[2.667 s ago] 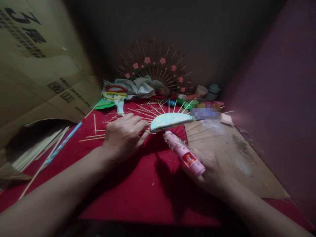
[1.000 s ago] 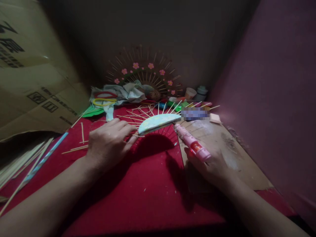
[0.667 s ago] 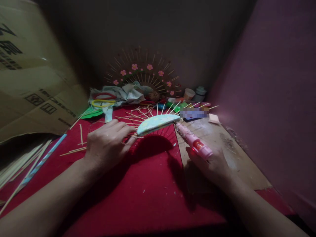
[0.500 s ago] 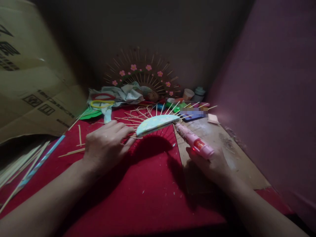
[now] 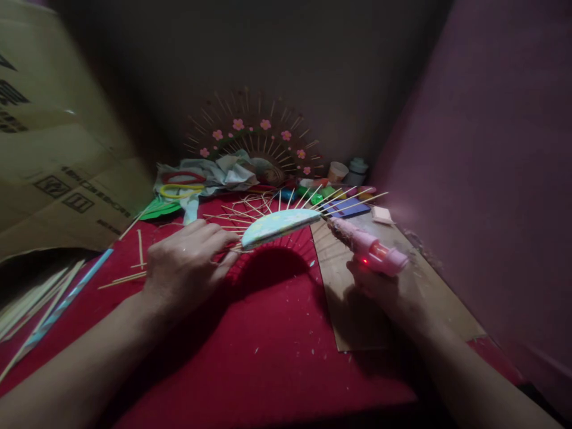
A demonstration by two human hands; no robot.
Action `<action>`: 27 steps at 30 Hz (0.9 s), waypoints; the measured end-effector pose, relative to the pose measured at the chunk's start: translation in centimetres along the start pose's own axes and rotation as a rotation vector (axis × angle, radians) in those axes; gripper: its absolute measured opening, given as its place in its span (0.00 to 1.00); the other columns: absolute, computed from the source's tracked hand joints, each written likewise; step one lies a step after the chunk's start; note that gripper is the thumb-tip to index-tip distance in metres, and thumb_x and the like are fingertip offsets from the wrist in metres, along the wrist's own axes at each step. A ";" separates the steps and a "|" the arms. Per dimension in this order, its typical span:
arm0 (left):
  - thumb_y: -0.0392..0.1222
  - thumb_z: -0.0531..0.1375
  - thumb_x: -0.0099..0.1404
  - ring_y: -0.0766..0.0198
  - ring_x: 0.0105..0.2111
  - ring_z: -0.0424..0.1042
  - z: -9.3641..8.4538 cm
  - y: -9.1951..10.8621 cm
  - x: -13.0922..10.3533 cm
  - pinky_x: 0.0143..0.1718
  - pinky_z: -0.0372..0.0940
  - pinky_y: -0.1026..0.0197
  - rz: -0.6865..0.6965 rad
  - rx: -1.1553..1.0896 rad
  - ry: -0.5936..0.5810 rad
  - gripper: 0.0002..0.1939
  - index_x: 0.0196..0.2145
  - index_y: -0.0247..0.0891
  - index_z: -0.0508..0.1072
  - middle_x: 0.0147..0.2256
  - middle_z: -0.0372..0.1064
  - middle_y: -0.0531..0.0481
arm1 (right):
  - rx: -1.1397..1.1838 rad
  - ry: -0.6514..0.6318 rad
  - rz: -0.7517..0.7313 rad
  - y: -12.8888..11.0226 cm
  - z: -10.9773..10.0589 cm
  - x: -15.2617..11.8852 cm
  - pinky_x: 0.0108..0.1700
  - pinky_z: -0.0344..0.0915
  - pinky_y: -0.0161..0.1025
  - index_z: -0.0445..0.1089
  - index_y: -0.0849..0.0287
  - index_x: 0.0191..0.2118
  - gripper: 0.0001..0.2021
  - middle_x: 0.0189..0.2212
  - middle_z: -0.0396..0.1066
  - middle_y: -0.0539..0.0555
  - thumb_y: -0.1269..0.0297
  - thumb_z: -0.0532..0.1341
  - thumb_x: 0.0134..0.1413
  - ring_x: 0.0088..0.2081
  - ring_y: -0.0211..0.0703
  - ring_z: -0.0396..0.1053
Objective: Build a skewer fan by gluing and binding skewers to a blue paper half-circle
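Observation:
My left hand [image 5: 190, 255] pinches the left end of a pale blue half-disc [image 5: 281, 225] by its edge and lowest stick. Thin wooden sticks [image 5: 353, 195] fan out from the curved rim, and the straight edge faces me. In my right hand [image 5: 386, 292] is a pink glue gun [image 5: 369, 245] with a small red light on. Its stained nozzle lies close to the right end of the half-disc; whether they touch, I cannot tell. The half-disc is held above the red cloth [image 5: 268, 357] and casts a shadow there.
A finished-looking fan of sticks with pink flowers [image 5: 265, 124] leans at the back. Scissors with a yellow handle [image 5: 181, 190] lie on crumpled cloth. A brown board [image 5: 333, 322] is at right, a cardboard box [image 5: 80, 137] at left, with loose sticks [image 5: 42, 298] below it.
The glue gun has shifted right and turned slightly, its nozzle still close to the right end of the half-disc. My left hand keeps its hold. The whole view has shifted a little.

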State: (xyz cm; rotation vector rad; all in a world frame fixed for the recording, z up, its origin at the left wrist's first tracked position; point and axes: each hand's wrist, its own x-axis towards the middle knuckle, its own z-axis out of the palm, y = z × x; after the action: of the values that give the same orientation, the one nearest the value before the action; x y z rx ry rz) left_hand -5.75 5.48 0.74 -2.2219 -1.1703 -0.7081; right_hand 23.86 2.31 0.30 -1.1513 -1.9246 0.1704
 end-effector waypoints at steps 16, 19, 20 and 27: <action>0.44 0.55 0.64 0.60 0.33 0.71 -0.2 0.1 0.2 0.30 0.65 0.59 -0.012 0.023 -0.008 0.08 0.33 0.40 0.72 0.31 0.75 0.51 | 0.075 -0.035 0.120 -0.6 -0.2 0.1 0.42 0.73 0.46 0.63 0.54 0.57 0.24 0.50 0.70 0.56 0.71 0.56 0.53 0.46 0.51 0.72; 0.43 0.55 0.64 0.60 0.33 0.70 -0.1 0.0 0.1 0.30 0.63 0.59 -0.006 0.035 0.001 0.08 0.33 0.40 0.73 0.31 0.75 0.51 | 0.027 0.010 0.108 -0.4 -0.3 -0.1 0.35 0.72 0.43 0.63 0.55 0.57 0.23 0.47 0.72 0.57 0.70 0.55 0.54 0.40 0.49 0.73; 0.43 0.56 0.64 0.61 0.33 0.70 0.0 -0.1 0.1 0.29 0.62 0.59 -0.003 0.040 0.021 0.08 0.33 0.40 0.73 0.31 0.75 0.51 | -0.006 0.017 0.111 -0.2 -0.4 -0.2 0.35 0.72 0.43 0.63 0.56 0.57 0.23 0.46 0.72 0.57 0.69 0.54 0.55 0.39 0.49 0.73; 0.42 0.58 0.61 0.60 0.32 0.69 0.2 -0.4 0.0 0.28 0.59 0.61 0.001 0.067 0.143 0.06 0.33 0.39 0.73 0.31 0.74 0.51 | -0.512 -0.044 0.182 3.7 -2.8 -1.3 0.41 0.66 0.45 0.66 0.57 0.53 0.19 0.42 0.72 0.61 0.61 0.54 0.56 0.43 0.53 0.70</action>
State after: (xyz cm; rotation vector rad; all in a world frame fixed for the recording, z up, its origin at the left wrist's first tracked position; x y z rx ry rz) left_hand -6.04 5.83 0.64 -2.0800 -1.1062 -0.8020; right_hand 28.63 2.58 -0.60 -1.6707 -1.9575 -0.2157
